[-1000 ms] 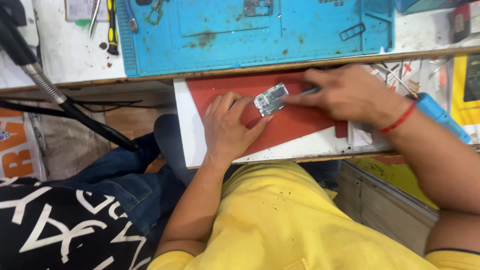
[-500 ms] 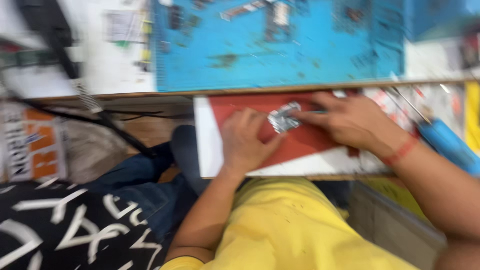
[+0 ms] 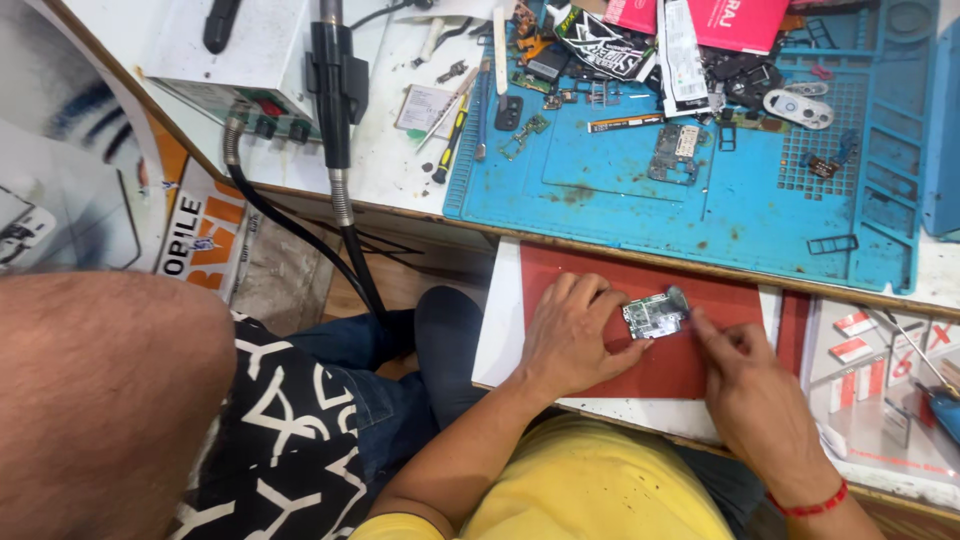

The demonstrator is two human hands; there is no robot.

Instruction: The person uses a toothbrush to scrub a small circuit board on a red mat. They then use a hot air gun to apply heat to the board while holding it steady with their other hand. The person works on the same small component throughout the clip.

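Note:
A small green and silver circuit board (image 3: 655,315) lies on a red mat (image 3: 600,275) on a pull-out shelf below the bench. My left hand (image 3: 570,340) rests flat on the mat, and its fingertips pinch the board's left edge. My right hand (image 3: 745,390), with a red thread at the wrist, comes in from the lower right. It pinches a thin grey tool (image 3: 678,298) whose tip touches the board's right end. Most of the tool is hidden by the fingers.
A blue work mat (image 3: 700,200) on the bench above holds several boards, parts and packets. A white hot-air station (image 3: 235,55) with a black handpiece (image 3: 332,80) and hose stands at the left. Another person's bare limb (image 3: 100,400) and black-and-white clothing (image 3: 280,430) fill the lower left. A blue-handled tool (image 3: 940,410) lies at the right.
The view has tilted up and steadied, showing more of the bench. My right hand has shifted from above-right of the board to below-right. My left hand stays on the board.

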